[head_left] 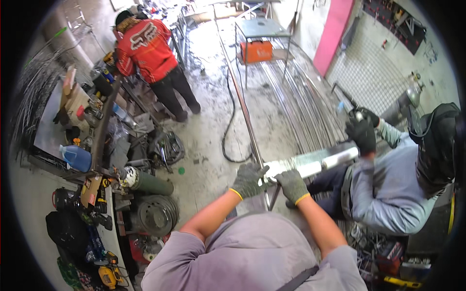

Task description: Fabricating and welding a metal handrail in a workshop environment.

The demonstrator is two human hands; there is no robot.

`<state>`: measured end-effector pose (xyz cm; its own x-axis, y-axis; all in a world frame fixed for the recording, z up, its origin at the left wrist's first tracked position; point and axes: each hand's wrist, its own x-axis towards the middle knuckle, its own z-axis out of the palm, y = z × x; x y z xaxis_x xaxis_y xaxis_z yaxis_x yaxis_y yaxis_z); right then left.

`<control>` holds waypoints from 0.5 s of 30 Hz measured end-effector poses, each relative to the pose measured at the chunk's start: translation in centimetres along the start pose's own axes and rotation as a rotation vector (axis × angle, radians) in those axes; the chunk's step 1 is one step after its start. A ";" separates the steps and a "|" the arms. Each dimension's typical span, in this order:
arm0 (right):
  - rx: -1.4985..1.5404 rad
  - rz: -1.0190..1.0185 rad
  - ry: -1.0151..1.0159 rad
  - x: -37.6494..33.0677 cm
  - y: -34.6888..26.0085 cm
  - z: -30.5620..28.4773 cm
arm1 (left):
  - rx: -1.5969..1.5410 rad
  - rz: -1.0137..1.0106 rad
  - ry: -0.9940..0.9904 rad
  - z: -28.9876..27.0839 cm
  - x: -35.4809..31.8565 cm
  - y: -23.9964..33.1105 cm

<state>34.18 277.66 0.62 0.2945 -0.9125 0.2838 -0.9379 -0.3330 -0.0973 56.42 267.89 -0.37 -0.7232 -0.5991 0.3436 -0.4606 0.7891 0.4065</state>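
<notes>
My left hand [248, 181], in a dark grey knit glove with a yellow cuff, grips a long thin metal tube [239, 80] near its close end. The tube stretches away from me across the workshop. My right hand [293, 186], gloved alike, is closed at the near left end of a bright, narrow metal work surface [306, 166]; what its fingers hold is hidden. On that surface lies a white cylindrical piece [340, 158]. At the right, a person in a dark welding hood [437, 150] has dark-gloved hands [361, 133] around a tool with a pale part.
A person in a red shirt [149, 51] bends over a cluttered bench at left. A green gas cylinder [148, 181] and coiled rings [158, 215] lie left of me. Bundled metal rods [301, 106] cover the floor ahead, near a small table [263, 28] with an orange box [257, 51].
</notes>
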 end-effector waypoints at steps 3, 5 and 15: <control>-0.026 0.065 -0.116 -1.3 0.1 0.2 | 0.118 -0.094 -0.010 -1.5 0.2 2.2; -0.010 0.073 -0.166 -1.1 0.0 0.1 | 0.256 -0.135 0.111 -2.1 0.2 2.7; 0.027 0.090 -0.203 -0.1 0.9 0.3 | 0.009 -0.062 -0.077 -0.2 1.1 -0.3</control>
<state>33.32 277.42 0.21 0.2430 -0.9671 0.0754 -0.9577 -0.2515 -0.1395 55.86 267.00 0.04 -0.7300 -0.6352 0.2521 -0.5102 0.7520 0.4173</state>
